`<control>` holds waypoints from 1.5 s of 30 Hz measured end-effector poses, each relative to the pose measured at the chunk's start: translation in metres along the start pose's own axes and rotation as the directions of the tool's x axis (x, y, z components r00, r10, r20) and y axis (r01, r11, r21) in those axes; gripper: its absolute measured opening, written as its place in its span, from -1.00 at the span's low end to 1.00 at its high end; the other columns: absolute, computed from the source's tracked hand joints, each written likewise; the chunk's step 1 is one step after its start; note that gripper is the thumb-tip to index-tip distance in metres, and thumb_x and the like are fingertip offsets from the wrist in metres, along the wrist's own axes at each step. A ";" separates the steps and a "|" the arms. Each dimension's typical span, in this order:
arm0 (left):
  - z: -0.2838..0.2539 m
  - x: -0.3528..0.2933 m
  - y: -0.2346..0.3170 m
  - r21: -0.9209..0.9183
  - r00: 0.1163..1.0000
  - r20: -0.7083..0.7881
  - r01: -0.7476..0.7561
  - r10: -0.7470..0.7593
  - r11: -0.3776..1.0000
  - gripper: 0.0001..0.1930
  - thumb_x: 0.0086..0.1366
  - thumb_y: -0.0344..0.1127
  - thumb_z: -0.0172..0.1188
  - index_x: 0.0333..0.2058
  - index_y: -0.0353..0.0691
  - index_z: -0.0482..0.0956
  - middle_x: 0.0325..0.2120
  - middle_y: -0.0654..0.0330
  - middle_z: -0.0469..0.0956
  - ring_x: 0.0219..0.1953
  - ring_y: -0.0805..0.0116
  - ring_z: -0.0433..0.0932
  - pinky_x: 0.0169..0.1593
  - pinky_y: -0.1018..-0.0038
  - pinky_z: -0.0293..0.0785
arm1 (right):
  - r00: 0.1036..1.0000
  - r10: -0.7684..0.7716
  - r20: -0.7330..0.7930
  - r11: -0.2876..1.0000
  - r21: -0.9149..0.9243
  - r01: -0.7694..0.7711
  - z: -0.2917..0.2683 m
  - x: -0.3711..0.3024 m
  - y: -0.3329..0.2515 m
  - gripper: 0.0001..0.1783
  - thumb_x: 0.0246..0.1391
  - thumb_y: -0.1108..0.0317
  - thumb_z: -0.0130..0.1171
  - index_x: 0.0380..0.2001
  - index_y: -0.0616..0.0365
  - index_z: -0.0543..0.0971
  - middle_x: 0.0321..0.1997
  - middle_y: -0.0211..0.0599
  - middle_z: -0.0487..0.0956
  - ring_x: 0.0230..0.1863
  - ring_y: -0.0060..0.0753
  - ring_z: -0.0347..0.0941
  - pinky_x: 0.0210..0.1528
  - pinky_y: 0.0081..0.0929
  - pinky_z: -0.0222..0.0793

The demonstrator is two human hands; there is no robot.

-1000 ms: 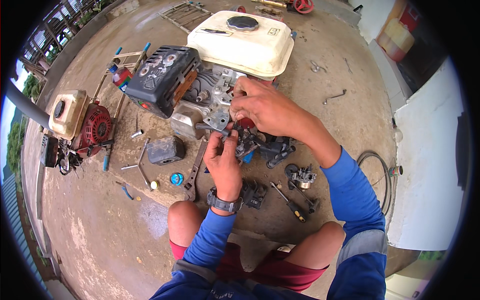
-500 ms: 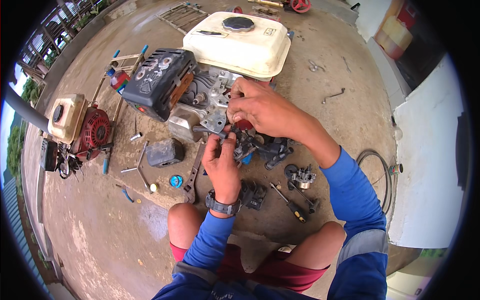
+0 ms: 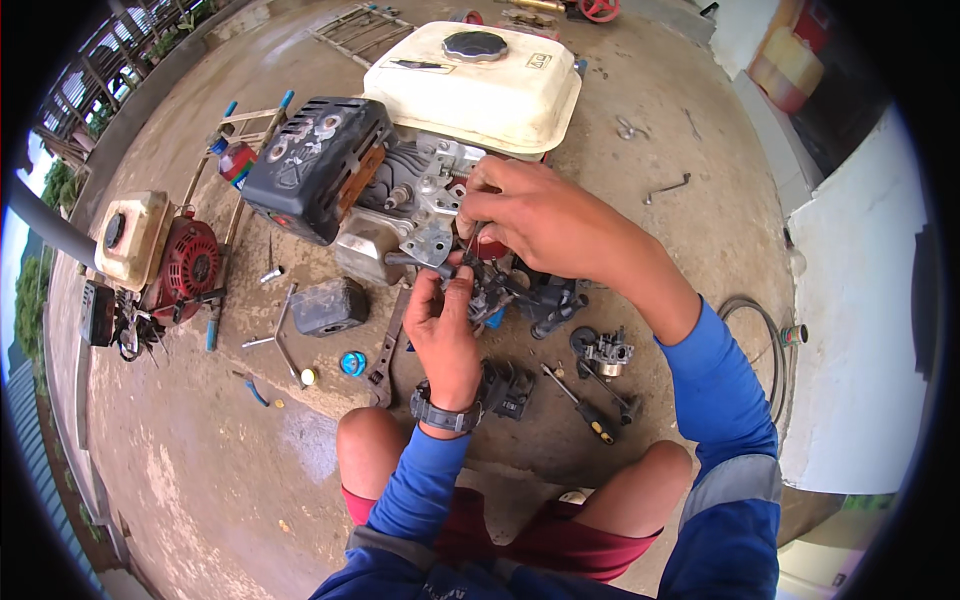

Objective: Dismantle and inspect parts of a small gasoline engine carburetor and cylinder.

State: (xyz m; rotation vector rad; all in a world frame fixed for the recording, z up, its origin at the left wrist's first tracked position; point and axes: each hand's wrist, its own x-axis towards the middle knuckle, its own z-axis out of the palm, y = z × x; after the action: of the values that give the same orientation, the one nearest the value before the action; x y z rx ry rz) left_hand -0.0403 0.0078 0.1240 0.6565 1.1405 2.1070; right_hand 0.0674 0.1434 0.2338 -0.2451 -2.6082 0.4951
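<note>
A small engine with a cream fuel tank and a dark muffler cover stands in front of me. At its near side, my left hand is closed in a pinch beside a short black hose; what lies between its fingertips is too small to make out. Just above, my right hand comes in from the right, its fingers pinched on a thin wire by the metal bracket. Dark linkage parts below the fingertips are partly hidden by both hands.
On the concrete around the engine lie an adjustable wrench, a black cover, a T-handle wrench, a blue cap, a screwdriver and a carburetor. A second engine stands at left, a coiled hose at right.
My right forearm and elbow have shifted slightly to the right, with the fingertips still at the same spot. My left hand has hardly moved.
</note>
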 end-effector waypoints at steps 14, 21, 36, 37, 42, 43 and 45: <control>0.003 -0.002 0.002 -0.016 1.000 0.007 -0.021 0.021 1.000 -0.82 0.48 -0.48 0.23 0.01 -0.34 0.66 -0.07 0.29 0.65 -0.03 0.55 0.55 0.13 0.55 0.44 | 0.981 -0.161 -0.112 0.941 -0.318 0.118 -0.001 -0.010 0.000 -0.86 0.04 0.29 0.39 -0.30 -0.01 0.70 -0.07 -0.44 0.61 0.11 -0.24 0.50 0.20 -0.21 0.36; 0.002 -0.002 0.001 0.000 1.000 0.000 -0.015 0.015 1.000 -0.83 0.48 -0.50 0.23 -0.01 -0.34 0.66 -0.05 0.27 0.65 -0.03 0.55 0.55 0.13 0.54 0.45 | 0.993 -0.103 -0.065 0.854 -0.517 0.055 0.006 -0.007 -0.010 -0.79 0.01 0.35 0.38 -0.21 -0.01 0.70 -0.01 -0.41 0.60 0.10 -0.25 0.50 0.20 -0.22 0.37; 0.005 -0.001 -0.003 0.007 0.999 -0.024 -0.042 0.042 0.999 -0.86 0.48 -0.52 0.22 -0.04 -0.35 0.64 -0.08 0.27 0.66 -0.10 0.60 0.49 0.02 0.58 0.45 | 0.989 -0.149 -0.008 0.877 -0.462 0.129 0.011 -0.003 0.002 -0.72 -0.06 0.44 0.35 -0.21 -0.08 0.69 -0.03 -0.52 0.55 0.10 -0.28 0.47 0.16 -0.23 0.41; 0.005 -0.001 -0.003 0.008 0.999 -0.024 -0.040 0.040 0.999 -0.86 0.48 -0.52 0.22 -0.04 -0.35 0.64 -0.08 0.27 0.66 -0.10 0.60 0.49 0.02 0.58 0.45 | 0.989 -0.146 -0.022 0.892 -0.435 0.122 0.012 -0.003 0.003 -0.69 -0.07 0.47 0.35 -0.19 -0.07 0.68 -0.02 -0.50 0.55 0.09 -0.25 0.47 0.15 -0.21 0.44; 0.002 -0.001 -0.002 0.025 1.000 -0.011 -0.023 0.023 0.999 -0.85 0.49 -0.52 0.20 -0.02 -0.36 0.62 -0.07 0.27 0.65 -0.08 0.59 0.50 0.05 0.57 0.46 | 0.989 -0.143 -0.043 0.935 -0.334 0.121 0.014 0.000 0.007 -0.65 -0.09 0.51 0.37 -0.16 -0.03 0.66 0.01 -0.43 0.54 0.07 -0.15 0.52 0.09 -0.16 0.51; 0.002 -0.001 -0.002 0.022 1.000 -0.012 -0.022 0.023 0.999 -0.85 0.49 -0.52 0.20 -0.02 -0.36 0.62 -0.07 0.27 0.65 -0.08 0.59 0.50 0.05 0.57 0.46 | 0.992 -0.110 -0.055 0.957 -0.275 0.091 0.011 0.001 0.008 -0.65 -0.09 0.51 0.38 -0.17 -0.03 0.65 0.02 -0.40 0.54 0.06 -0.14 0.54 0.07 -0.15 0.51; 0.004 -0.002 -0.003 -0.031 0.999 -0.007 -0.042 0.042 0.999 -0.83 0.50 -0.52 0.19 0.01 -0.36 0.63 -0.07 0.28 0.64 -0.07 0.59 0.50 0.06 0.57 0.45 | 0.995 -0.075 -0.066 0.975 -0.213 0.059 0.008 0.005 0.009 -0.65 -0.09 0.52 0.39 -0.17 -0.02 0.64 0.03 -0.37 0.53 0.05 -0.12 0.56 0.05 -0.15 0.51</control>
State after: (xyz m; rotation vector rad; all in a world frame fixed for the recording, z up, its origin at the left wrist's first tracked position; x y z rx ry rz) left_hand -0.0353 0.0102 0.1232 0.6648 1.1043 2.1595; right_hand 0.0600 0.1503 0.2257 -0.2384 -2.5864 0.1809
